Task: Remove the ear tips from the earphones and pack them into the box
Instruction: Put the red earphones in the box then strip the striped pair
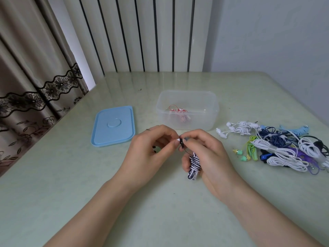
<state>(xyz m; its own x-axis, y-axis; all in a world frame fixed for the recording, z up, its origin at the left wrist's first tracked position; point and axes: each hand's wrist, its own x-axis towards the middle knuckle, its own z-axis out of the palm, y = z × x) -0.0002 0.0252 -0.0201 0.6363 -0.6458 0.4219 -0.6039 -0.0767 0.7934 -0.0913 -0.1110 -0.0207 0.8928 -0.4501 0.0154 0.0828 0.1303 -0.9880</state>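
Item: black-and-white striped earphones [194, 164], cable coiled in a bundle, held just above the desk [71, 175], near edge of the clear plastic box [187, 111].
Right hand [208, 157]: curled round the bundle, fingertips steadying the black earbud [181, 142].
Left hand [151, 148]: pinching the white ear tip [178, 139] at the earbud's end.
Orientation: bundle's long axis runs toward and away from the person; earbud at far end, tip pointing left.
Method, as judged: hold the earbud firmly, pull the tip straight off leftward with a slight twist; avoid tugging the cable.
Nearby: blue lid [114, 125]; pile of assorted earphones [277, 148] at right; red-and-white earphones [178, 112] in the box.
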